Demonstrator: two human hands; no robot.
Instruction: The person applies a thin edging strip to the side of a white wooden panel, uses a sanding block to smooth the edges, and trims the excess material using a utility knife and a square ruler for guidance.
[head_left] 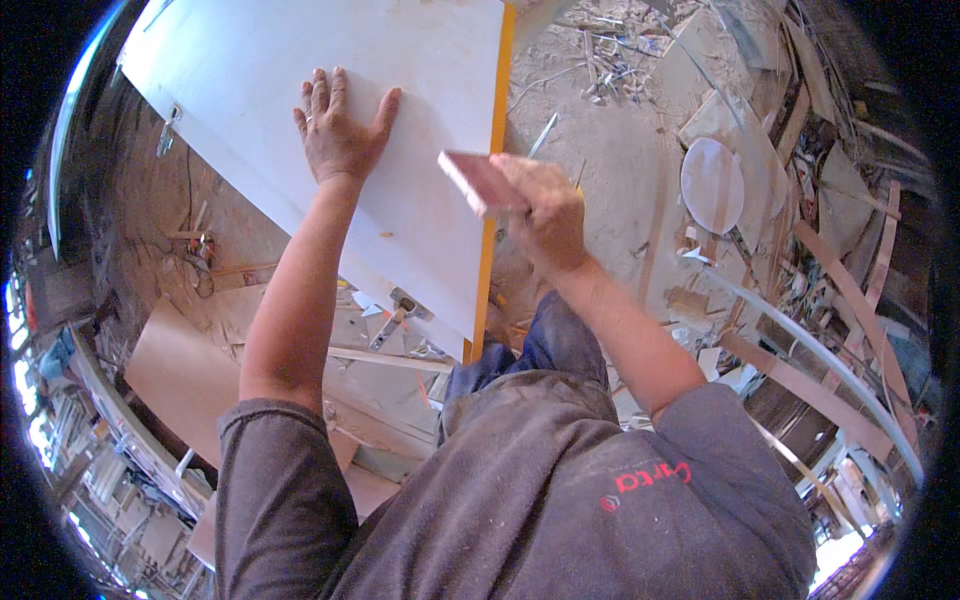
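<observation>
Head view: my left hand (343,135) lies flat, spread wide on the white panel (430,110); my right hand (550,208) grips a flat reddish block (482,183) by the panel's yellow edging (499,105)

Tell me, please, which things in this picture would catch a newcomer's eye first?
First comes the large, flat white panel with a yellow edge, across the upper left and middle; the person's bare left grip lies spread upon it. Next is the reddish-brown rectangular block, tilted in the bare right grip, close to that yellow edge. Farther right, a pale oval sheet stands out.
</observation>
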